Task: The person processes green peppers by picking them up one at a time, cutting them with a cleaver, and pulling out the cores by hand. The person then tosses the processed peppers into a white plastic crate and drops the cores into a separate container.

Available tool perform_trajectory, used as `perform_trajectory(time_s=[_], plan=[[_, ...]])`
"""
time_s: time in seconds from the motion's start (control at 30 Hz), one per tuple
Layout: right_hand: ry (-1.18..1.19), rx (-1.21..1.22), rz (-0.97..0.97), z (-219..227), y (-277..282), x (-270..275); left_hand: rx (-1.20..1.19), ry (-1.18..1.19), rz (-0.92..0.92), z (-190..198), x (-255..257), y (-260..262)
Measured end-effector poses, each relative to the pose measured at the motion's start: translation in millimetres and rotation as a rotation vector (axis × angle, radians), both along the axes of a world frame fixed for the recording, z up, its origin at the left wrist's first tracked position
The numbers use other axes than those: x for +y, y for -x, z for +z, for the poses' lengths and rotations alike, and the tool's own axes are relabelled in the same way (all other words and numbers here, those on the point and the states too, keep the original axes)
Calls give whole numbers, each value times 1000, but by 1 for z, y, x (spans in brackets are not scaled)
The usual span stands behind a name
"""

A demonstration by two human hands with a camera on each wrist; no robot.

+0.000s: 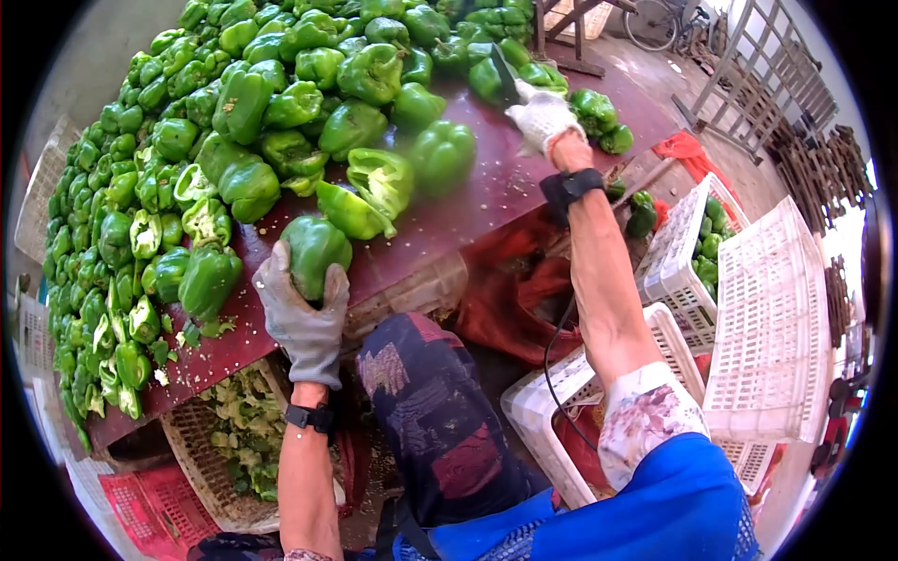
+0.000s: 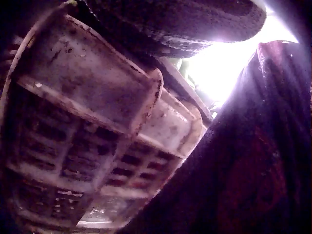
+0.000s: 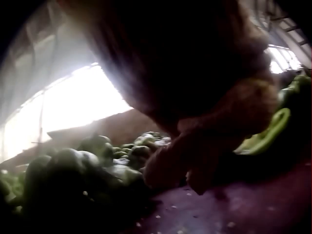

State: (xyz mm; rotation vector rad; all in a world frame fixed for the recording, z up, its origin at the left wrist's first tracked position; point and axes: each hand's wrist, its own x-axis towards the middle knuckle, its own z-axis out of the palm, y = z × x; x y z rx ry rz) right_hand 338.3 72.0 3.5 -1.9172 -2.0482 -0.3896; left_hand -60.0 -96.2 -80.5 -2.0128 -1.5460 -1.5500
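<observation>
My left hand (image 1: 309, 313), in a grey glove, holds a whole green bell pepper (image 1: 316, 257) between thumb and fingers near the front edge of the dark red table (image 1: 421, 248). Stretched out to the far right, my right hand (image 1: 545, 122) in a white glove grips a knife (image 1: 505, 75), its dark blade pointing up and away. In the right wrist view, that gloved hand (image 3: 209, 136) is dark, and its knife is hidden. Between the hands, a cut-open pepper (image 1: 382, 182) shows its pale inside, and a blurred whole pepper (image 1: 442, 157) is beside it.
A large heap of green peppers (image 1: 168, 187) covers the table's left and back. Below the edge stands a crate of pale green scraps (image 1: 245, 430). White plastic crates (image 1: 673, 271) are at my right, one holding peppers. My knee (image 1: 440, 402) is under the table edge.
</observation>
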Motion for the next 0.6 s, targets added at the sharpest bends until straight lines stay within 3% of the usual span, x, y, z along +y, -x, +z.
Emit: perform_trajectory(time_s=[0.03,0.1,0.17,0.23,0.27,0.3,0.4,0.43,0.53,0.6], plan=[[47,-280,89,2,-8,14,-19,-17,-14,1,1,0],[224,254,-1,1,-35,33,5,50,38,2,-6,-1],[334,-333,140,59,-12,3,-20,48,34,5,-2,-1],[391,-186,68,79,-8,-1,-15,43,26,3,-2,0],[428,94,-15,86,-7,-6,-19,46,25,1,-3,0],[469,47,3,89,-7,-1,-20,50,25,3,-3,0],[555,60,4,82,-15,25,-37,79,14,4,-4,-1],[480,-110,118,58,-23,27,-45,85,7,3,-4,1],[380,-141,-116,23,9,27,-75,120,2,8,-6,-1],[331,-44,-125,33,29,27,-76,42,-44,7,-5,3]])
